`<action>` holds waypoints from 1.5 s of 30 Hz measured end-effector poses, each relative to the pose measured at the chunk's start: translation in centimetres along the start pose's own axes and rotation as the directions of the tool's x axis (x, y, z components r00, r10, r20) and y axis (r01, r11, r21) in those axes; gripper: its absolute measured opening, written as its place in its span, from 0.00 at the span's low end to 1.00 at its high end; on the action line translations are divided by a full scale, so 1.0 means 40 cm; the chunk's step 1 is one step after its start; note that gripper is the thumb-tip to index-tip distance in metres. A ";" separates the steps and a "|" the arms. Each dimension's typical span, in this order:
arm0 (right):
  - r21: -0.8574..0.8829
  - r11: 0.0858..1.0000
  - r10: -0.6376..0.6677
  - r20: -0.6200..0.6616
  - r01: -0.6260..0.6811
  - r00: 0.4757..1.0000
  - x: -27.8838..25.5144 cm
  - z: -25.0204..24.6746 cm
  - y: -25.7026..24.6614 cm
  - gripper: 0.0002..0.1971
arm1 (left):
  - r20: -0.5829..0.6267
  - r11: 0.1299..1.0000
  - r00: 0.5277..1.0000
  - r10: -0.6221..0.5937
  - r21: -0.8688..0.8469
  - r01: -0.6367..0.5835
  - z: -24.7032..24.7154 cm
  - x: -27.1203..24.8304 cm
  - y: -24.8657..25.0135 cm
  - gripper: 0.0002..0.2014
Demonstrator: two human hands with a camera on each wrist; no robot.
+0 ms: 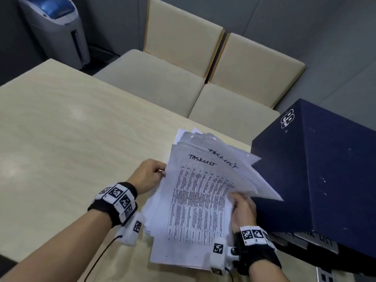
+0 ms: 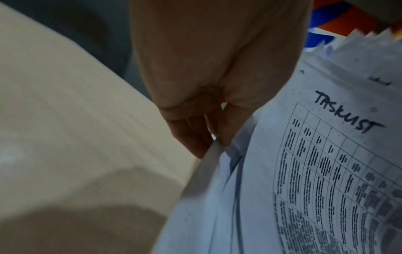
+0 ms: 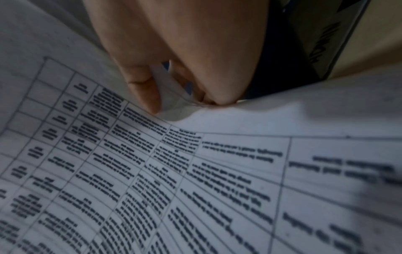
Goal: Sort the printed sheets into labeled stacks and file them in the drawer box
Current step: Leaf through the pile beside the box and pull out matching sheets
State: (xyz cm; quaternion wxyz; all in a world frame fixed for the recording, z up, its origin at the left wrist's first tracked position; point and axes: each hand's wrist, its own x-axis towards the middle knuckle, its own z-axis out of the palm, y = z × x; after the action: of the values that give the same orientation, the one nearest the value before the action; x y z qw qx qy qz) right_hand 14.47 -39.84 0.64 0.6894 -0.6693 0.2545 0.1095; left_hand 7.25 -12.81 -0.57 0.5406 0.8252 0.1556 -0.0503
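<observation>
A fanned sheaf of printed sheets [image 1: 195, 200] hangs above the table's right part, the top one a printed table hand-marked "TASKLIST" [image 2: 348, 113]. My left hand [image 1: 148, 176] pinches the sheaf's left edge, fingers curled round the paper [image 2: 195, 141]. My right hand [image 1: 243, 208] pinches the right edge, thumb [image 3: 147, 96] on top of the sheets [image 3: 195, 171]. The dark blue drawer box [image 1: 317, 180] stands just right of the sheets, whose far corners overlap its front face.
The pale wooden table [image 1: 71, 139] stretches to the left. Two beige chairs [image 1: 203, 78] stand behind its far edge. A grey and blue machine [image 1: 57, 27] stands on the floor at the back left. Under the box lies a labelled sheet [image 1: 315, 240].
</observation>
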 end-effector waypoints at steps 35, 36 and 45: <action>0.094 0.996 0.003 0.045 -0.007 0.999 0.027 -0.026 0.042 0.04 | 0.023 0.755 0.982 -0.188 -0.636 0.160 0.015 -0.014 0.042 0.09; 0.110 0.993 -0.045 0.015 0.043 0.999 0.030 -0.020 0.035 0.07 | 0.060 0.751 0.981 -0.185 -0.636 0.180 0.014 -0.016 0.040 0.08; 0.086 0.985 -0.148 0.004 0.147 0.989 -0.010 -0.010 0.004 0.15 | -0.098 0.957 0.959 -0.266 -0.147 0.250 0.040 0.029 0.025 0.03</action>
State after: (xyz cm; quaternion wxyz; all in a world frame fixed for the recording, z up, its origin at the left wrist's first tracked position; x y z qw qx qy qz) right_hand 13.97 -40.15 0.69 0.7248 -0.6558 0.2052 0.0507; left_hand 8.81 -14.41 -0.65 0.5730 0.7616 0.2965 -0.0616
